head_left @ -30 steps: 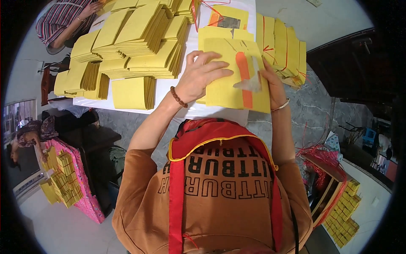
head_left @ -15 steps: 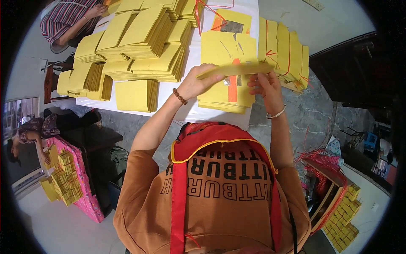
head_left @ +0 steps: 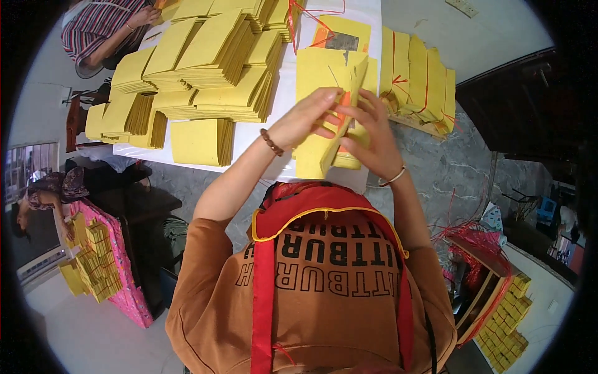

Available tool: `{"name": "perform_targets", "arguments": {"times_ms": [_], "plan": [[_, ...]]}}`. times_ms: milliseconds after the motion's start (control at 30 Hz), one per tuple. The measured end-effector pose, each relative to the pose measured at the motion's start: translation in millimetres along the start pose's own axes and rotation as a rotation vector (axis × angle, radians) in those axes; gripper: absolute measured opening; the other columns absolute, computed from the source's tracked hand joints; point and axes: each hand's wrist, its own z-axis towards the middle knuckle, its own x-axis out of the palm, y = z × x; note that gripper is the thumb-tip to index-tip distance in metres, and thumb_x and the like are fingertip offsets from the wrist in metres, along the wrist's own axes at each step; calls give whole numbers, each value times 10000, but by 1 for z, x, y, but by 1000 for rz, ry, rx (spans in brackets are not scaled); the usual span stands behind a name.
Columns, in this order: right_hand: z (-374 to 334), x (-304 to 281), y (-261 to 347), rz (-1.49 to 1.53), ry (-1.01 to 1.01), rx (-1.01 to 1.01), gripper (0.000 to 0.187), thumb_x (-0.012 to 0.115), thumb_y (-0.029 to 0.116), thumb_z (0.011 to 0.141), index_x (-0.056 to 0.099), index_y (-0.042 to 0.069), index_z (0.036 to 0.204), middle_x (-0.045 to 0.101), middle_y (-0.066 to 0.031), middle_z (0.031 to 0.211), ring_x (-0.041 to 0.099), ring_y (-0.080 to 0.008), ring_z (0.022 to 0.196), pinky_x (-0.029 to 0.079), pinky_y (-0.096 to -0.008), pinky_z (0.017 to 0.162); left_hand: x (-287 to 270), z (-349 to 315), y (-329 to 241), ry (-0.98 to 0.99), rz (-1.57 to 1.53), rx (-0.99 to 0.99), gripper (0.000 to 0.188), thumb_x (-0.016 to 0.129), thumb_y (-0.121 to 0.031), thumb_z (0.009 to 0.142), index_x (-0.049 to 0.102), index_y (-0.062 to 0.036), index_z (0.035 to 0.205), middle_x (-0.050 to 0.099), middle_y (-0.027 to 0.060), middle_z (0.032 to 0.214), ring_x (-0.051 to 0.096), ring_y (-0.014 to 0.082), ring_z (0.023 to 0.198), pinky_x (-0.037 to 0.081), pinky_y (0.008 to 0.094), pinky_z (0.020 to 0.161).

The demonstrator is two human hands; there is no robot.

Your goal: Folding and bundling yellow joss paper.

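A thin folded sheaf of yellow paper (head_left: 356,76) stands on edge between my hands, its length running away from me. My left hand (head_left: 309,116) grips it from the left, fingers bent against its side. From the right, my right hand (head_left: 377,134) holds it, with the fingers over the far part and the thumb nearer me. Underneath lies a stack of yellow sheets (head_left: 316,64), whose top carries orange and silvery patches, now partly hidden by the sheaf and my fingers.
Several folded yellow paper bundles (head_left: 215,50) are heaped left on the white-covered table (head_left: 283,81). Tied yellow bundles (head_left: 408,75) stand off its right edge. Red string (head_left: 314,12) lies at the back. Another person in a striped top (head_left: 99,31) works far left; one more person is at a pink-covered table (head_left: 131,280).
The sheaf has swung from lying crosswise to pointing away from me. My left hand has moved right and my right hand left, bringing them closer together around it.
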Motion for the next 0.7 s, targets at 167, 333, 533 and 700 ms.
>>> {"name": "perform_targets", "arguments": {"times_ms": [167,333,533,700], "plan": [[-17,40,5,604,-124,306,615,621,52,745,307,49,1273,338,-111,1270,391,-227,1193,369,-370,967,6,12,23,-77,-173,87,378,559,-235,890,427,-15,1168,534,55,1066,534,116,957,454,262,806],[-18,47,0,918,-332,382,590,581,20,764,298,55,1281,365,-107,1259,377,-215,1196,367,-345,958,9,10,22,-113,-240,19,305,545,-215,896,491,-7,1113,576,31,949,558,88,862,455,217,741],[-13,52,8,1035,-362,553,594,509,22,823,218,-8,1340,343,-120,1308,342,-196,1223,299,-293,1000,15,21,42,-142,-212,77,270,597,-201,866,540,-39,1075,572,-28,836,478,3,665,371,140,549],[-17,55,8,1243,-336,578,707,470,69,854,36,-17,1406,231,-136,1411,261,-192,1289,230,-289,1039,21,18,37,-179,-260,100,268,594,-157,866,529,-33,1095,586,-10,865,503,17,691,385,152,566]]}}
